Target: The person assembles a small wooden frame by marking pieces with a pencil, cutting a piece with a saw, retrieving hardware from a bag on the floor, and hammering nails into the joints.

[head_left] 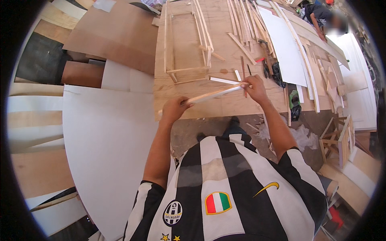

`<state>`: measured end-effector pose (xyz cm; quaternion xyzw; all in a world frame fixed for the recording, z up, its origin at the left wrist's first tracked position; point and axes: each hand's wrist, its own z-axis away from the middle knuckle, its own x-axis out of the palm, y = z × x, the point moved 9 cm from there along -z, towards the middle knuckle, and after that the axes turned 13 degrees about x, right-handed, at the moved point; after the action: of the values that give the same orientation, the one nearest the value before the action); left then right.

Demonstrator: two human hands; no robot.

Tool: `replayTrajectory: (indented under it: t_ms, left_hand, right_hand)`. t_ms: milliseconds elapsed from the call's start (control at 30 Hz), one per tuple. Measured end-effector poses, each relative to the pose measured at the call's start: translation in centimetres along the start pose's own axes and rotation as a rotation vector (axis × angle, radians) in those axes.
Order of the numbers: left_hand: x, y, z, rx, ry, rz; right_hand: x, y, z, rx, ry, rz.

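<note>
Between my two hands is a narrow wooden strip (217,93) with a white face, held over the near edge of the plywood worktable (183,110). My left hand (175,108) closes on its left end. The fingers of my right hand (255,88) pinch the other end, which sits higher in the picture. Just beyond the strip, a short white strip (223,80) and a small white piece (237,75) lie on the table. A thin reddish stick (243,66) is close to my right hand. Farther back stands a rectangular frame of thin wooden strips (189,72).
Long wooden strips (241,20), a hammer (264,47), pliers (266,72) and white boards (281,44) occupy the table's right side. Large panels (104,132) stand at left. A small wooden frame (339,138) is at right. Another person (321,18) works at far right.
</note>
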<state>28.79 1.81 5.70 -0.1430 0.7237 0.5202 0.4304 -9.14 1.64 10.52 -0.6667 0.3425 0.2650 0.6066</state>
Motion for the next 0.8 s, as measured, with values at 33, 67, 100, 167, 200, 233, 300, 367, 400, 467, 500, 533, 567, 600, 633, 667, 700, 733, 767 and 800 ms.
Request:
replayTrajectory:
  t_ms: [33,67,100,167,200,233,300,367,400,467,500,533,567,600,633,667,700,733,767,800]
  left_hand:
    - [-1.1,0.3,0.3,-0.007,0.001,-0.004]
    - [-2.3,0.4,0.6,-0.033,-0.001,-0.067]
    - [-3.8,0.6,1.1,-0.061,-0.002,-0.132]
    - [-5.8,0.6,1.8,-0.073,0.027,-0.184]
    - [-6.8,0.4,2.3,-0.076,0.053,-0.232]
    - [-7.3,0.0,2.8,-0.084,0.057,-0.237]
    - [-8.8,-0.7,3.7,-0.053,0.180,-0.191]
    - [-8.8,-1.4,4.4,-0.021,0.247,-0.048]
    - [-9.1,-1.0,4.4,0.022,0.307,0.103]
    - [-8.7,-0.3,4.6,0.032,0.290,0.106]
    - [-8.4,0.3,4.6,0.043,0.269,0.112]
    - [-8.1,0.2,4.7,0.045,0.273,0.112]
    - [-7.6,0.1,4.7,0.062,0.284,0.127]
    - [-7.0,0.2,4.7,0.080,0.292,0.145]
    - [-6.6,0.2,4.5,0.083,0.291,0.150]
    - [-5.9,0.1,4.1,0.081,0.284,0.205]
    - [-5.4,-0.2,4.1,0.070,0.278,0.255]
    - [-5.0,-0.2,3.9,0.065,0.275,0.259]
    - [-4.9,-0.2,3.7,0.069,0.318,0.262]
    - [-4.8,0.0,3.2,0.076,0.361,0.269]
  right_hand:
    - [-0.4,0.5,0.3,0.003,0.029,-0.025]
    - [-0.8,1.0,0.5,0.004,0.057,-0.051]
    - [-0.8,1.7,0.7,0.041,0.053,-0.077]
    - [-0.5,2.2,0.9,0.045,0.062,-0.088]
    - [-0.5,2.5,0.9,0.054,0.077,-0.092]
    - [-0.3,2.7,0.9,0.057,0.079,-0.116]
    - [-0.1,2.9,0.9,0.049,0.084,-0.106]
    - [0.4,2.7,1.0,0.042,0.091,-0.097]
    - [0.6,2.4,1.1,0.043,0.082,-0.018]
    - [1.1,2.0,1.6,0.041,0.075,0.060]
    - [1.8,0.3,2.0,-0.051,0.027,0.084]
    - [2.6,-1.3,2.5,-0.142,-0.021,0.111]
    - [3.7,-2.2,2.6,-0.173,-0.076,0.129]
    - [4.5,-2.6,2.7,-0.171,-0.075,0.132]
    - [5.7,-2.9,2.8,-0.154,-0.139,0.066]
    - [6.7,-3.0,2.9,-0.136,-0.203,-0.001]
    - [7.1,-3.9,2.8,-0.134,-0.209,-0.002]
    - [7.6,-4.5,2.7,-0.062,-0.277,-0.018]
    - [8.1,-4.4,2.6,0.011,-0.345,-0.034]
    - [8.2,-3.7,2.4,0.015,-0.347,-0.029]
